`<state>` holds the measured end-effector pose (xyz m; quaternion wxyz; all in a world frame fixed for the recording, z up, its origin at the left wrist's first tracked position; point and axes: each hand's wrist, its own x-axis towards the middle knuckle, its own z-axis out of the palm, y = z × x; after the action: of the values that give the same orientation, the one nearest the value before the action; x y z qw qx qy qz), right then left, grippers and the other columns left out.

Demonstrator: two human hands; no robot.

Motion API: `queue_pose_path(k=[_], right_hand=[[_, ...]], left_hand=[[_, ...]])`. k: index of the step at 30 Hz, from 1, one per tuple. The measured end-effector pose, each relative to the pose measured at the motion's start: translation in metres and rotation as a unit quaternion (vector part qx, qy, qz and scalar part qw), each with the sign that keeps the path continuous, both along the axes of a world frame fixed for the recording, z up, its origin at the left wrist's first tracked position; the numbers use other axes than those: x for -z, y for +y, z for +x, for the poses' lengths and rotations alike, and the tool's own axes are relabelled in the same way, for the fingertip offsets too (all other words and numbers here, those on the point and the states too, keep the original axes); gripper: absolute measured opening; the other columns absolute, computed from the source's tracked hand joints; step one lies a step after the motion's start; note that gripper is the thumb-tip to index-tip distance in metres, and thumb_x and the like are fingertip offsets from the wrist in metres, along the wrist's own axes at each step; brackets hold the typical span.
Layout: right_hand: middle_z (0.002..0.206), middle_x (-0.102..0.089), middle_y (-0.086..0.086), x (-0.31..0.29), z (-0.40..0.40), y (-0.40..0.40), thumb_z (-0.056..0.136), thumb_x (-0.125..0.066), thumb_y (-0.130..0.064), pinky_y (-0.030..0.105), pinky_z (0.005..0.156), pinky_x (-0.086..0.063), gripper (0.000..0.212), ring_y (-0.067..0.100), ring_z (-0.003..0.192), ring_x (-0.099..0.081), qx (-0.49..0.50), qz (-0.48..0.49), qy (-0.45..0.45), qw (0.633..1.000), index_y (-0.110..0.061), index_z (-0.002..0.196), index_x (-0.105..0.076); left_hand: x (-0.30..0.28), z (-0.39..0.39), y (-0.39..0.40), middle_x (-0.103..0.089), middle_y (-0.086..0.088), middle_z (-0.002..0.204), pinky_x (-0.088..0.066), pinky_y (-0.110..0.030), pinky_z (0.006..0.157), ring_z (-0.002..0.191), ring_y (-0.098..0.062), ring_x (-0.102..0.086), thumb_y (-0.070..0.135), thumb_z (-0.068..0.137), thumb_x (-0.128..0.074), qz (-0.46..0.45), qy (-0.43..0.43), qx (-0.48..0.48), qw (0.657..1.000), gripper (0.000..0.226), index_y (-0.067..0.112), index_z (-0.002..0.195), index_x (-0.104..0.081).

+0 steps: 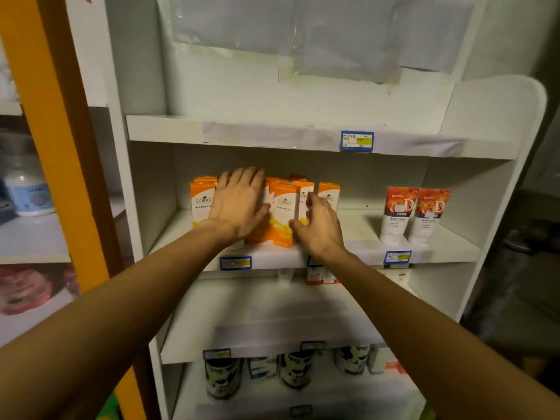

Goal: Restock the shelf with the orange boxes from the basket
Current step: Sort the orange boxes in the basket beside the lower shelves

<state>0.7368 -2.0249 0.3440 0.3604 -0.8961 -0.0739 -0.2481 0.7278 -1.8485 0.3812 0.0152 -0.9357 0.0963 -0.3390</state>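
Several orange and white boxes stand upright in a cluster on the middle white shelf. My left hand lies flat with straight fingers against the fronts of the boxes on the left of the cluster. My right hand is at the cluster's right side, fingers loosely spread, touching a front box near its lower edge. One more orange box stands just right of my right hand. The basket is out of view.
Two red and white tubes stand at the right of the same shelf. The shelf above carries a blue price tag. Dark cans fill the bottom shelf. An orange post stands to the left.
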Motion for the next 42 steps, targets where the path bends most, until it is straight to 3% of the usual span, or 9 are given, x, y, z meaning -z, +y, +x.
queue_pose_path(k=[5, 8, 13, 16, 25, 29, 33, 37, 42], right_hand=[[0.133, -0.059, 0.002, 0.007, -0.023, -0.019, 0.087, -0.071, -0.034, 0.045, 0.097, -0.053, 0.060, 0.022, 0.116, -0.060, -0.026, 0.016, -0.006, 1.000, -0.021, 0.140, -0.047], [0.139, -0.053, 0.004, 0.022, -0.042, -0.037, 0.093, -0.064, -0.036, 0.043, 0.100, -0.049, 0.059, 0.022, 0.123, -0.054, -0.033, -0.024, 0.018, 0.999, -0.019, 0.145, -0.041], [0.144, -0.047, 0.007, 0.060, -0.069, -0.083, 0.096, -0.054, -0.047, 0.045, 0.108, -0.041, 0.059, 0.027, 0.134, -0.043, -0.030, -0.165, 0.060, 0.984, -0.018, 0.146, -0.038], [0.160, -0.028, 0.009, 0.077, -0.086, -0.112, 0.100, -0.043, -0.052, 0.045, 0.120, -0.023, 0.070, 0.028, 0.150, -0.019, 0.005, -0.246, 0.086, 0.965, -0.011, 0.154, -0.025], [0.163, -0.021, 0.007, 0.166, -0.144, -0.189, 0.101, -0.031, -0.056, 0.046, 0.121, -0.016, 0.072, 0.026, 0.153, -0.009, 0.050, -0.261, 0.186, 0.946, -0.010, 0.156, -0.021], [0.159, -0.028, 0.011, 0.230, -0.171, -0.224, 0.101, -0.038, -0.051, 0.044, 0.117, -0.024, 0.067, 0.028, 0.150, -0.018, 0.053, -0.257, 0.236, 0.936, -0.011, 0.153, -0.028], [0.155, -0.036, 0.012, 0.297, -0.195, -0.258, 0.100, -0.047, -0.044, 0.039, 0.116, -0.029, 0.064, 0.029, 0.145, -0.029, 0.065, -0.255, 0.319, 0.910, -0.011, 0.152, -0.031], [0.152, -0.037, 0.011, 0.359, -0.210, -0.287, 0.096, -0.056, -0.038, 0.039, 0.112, -0.037, 0.064, 0.031, 0.138, -0.037, 0.078, -0.230, 0.398, 0.885, -0.011, 0.149, -0.034], [0.142, -0.047, 0.017, 0.431, -0.219, -0.311, 0.092, -0.062, -0.031, 0.040, 0.104, -0.044, 0.059, 0.034, 0.127, -0.047, 0.082, -0.163, 0.477, 0.860, -0.009, 0.144, -0.041]], left_hand=[[-0.001, -0.020, -0.008, -0.044, -0.015, 0.148, -0.020, -0.049, 0.120, 0.138, -0.032, -0.038, 0.045, 0.091, -0.053, 0.054, -0.033, 0.028, 0.998, 0.059, 0.012, 0.139, -0.047], [0.014, -0.032, -0.023, -0.047, -0.014, 0.145, -0.020, -0.049, 0.120, 0.136, -0.032, -0.041, 0.044, 0.090, -0.053, 0.078, -0.016, 0.058, 0.995, 0.055, 0.012, 0.134, -0.050], [0.052, -0.049, -0.059, -0.036, -0.014, 0.155, -0.012, -0.046, 0.123, 0.145, -0.031, -0.030, 0.047, 0.096, -0.048, 0.083, 0.037, 0.085, 0.992, 0.066, 0.011, 0.150, -0.036], [0.074, -0.057, -0.079, -0.032, -0.015, 0.158, -0.011, -0.045, 0.123, 0.146, -0.031, -0.027, 0.048, 0.097, -0.045, 0.088, 0.052, 0.097, 0.990, 0.070, 0.008, 0.153, -0.031], [0.176, -0.086, -0.147, -0.037, -0.016, 0.155, -0.022, -0.043, 0.120, 0.141, -0.032, -0.035, 0.047, 0.095, -0.051, 0.103, 0.156, 0.181, 0.966, 0.072, 0.005, 0.151, -0.033], [0.232, -0.100, -0.178, -0.040, -0.015, 0.153, -0.022, -0.041, 0.120, 0.139, -0.032, -0.038, 0.042, 0.094, -0.056, 0.089, 0.230, 0.227, 0.942, 0.069, 0.007, 0.150, -0.035], [0.295, -0.108, -0.208, -0.050, -0.015, 0.141, -0.040, -0.044, 0.105, 0.123, -0.036, -0.050, 0.044, 0.090, -0.060, 0.109, 0.291, 0.251, 0.917, 0.064, 0.009, 0.141, -0.044], [0.356, -0.110, -0.234, -0.047, -0.013, 0.143, -0.046, -0.044, 0.100, 0.122, -0.033, -0.053, 0.048, 0.091, -0.058, 0.149, 0.437, 0.240, 0.854, 0.069, 0.014, 0.147, -0.035], [0.432, -0.104, -0.262, -0.050, -0.011, 0.143, -0.045, -0.043, 0.104, 0.124, -0.032, -0.053, 0.046, 0.092, -0.058, 0.175, 0.547, 0.261, 0.776, 0.059, 0.015, 0.140, -0.044]])
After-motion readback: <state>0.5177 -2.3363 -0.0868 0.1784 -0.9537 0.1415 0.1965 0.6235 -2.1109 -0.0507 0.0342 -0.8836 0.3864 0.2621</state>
